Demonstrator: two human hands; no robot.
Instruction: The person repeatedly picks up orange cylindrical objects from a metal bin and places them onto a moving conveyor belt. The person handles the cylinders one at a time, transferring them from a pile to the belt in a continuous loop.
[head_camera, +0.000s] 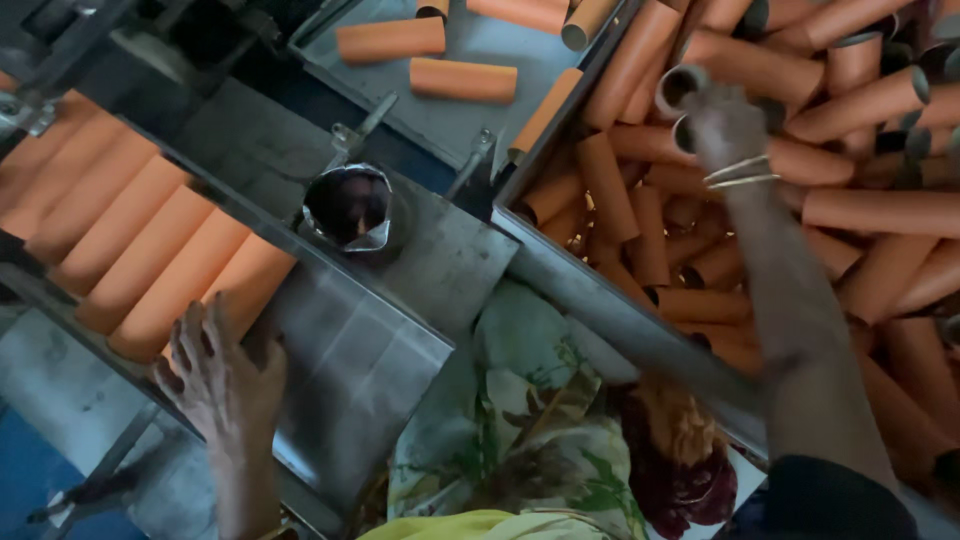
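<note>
My right hand (725, 125) reaches up into a metal bin (575, 270) heaped with orange cardboard tubes (870, 210); its fingers are closed around two tubes (682, 100) whose open ends face me. Thin bangles ring that wrist. My left hand (220, 375) lies with fingers spread on the near end of a row of orange tubes (140, 250) lined up side by side on a sloped metal chute (350, 370). It holds nothing.
A round opening lined with foil (350, 207) sits in the metal plate between the chute and the bin. A farther tray (470, 110) holds a few loose tubes. Patterned cloth (520, 410) covers my lap below.
</note>
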